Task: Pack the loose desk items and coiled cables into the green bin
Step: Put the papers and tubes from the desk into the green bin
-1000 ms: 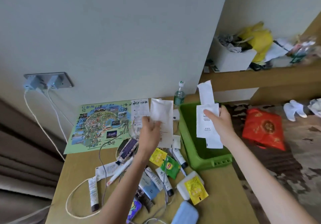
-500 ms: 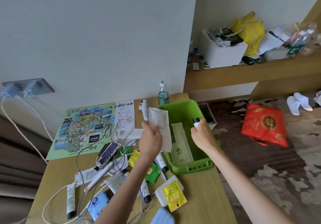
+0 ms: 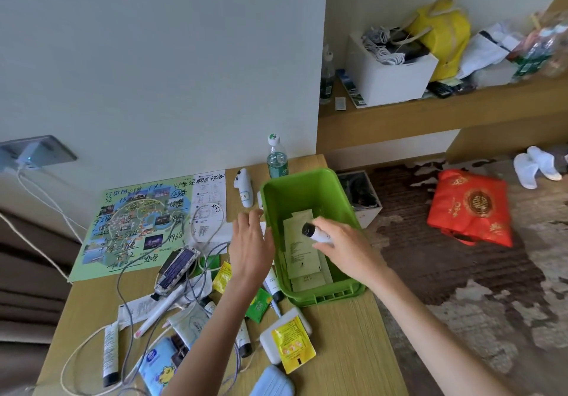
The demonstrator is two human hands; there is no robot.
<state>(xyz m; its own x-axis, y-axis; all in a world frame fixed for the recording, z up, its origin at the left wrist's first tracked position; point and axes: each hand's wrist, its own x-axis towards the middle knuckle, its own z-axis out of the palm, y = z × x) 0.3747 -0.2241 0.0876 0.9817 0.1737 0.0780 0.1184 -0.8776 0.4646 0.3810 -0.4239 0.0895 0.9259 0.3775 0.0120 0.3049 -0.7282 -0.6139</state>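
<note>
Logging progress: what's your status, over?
Right hand holds a tube over the bin. Left hand empty, open beside it. Pale sachets in the bin. Cables loose on the desk.

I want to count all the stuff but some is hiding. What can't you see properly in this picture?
Head view only:
- Items under the left hand and its forearm: covered.
- Bottom of the green bin: partly hidden by the right hand and the small tube it holds.
- Print on the pale packets in the bin: too small to read.
- White cables and blue pouch: cut off by the bottom edge.
</note>
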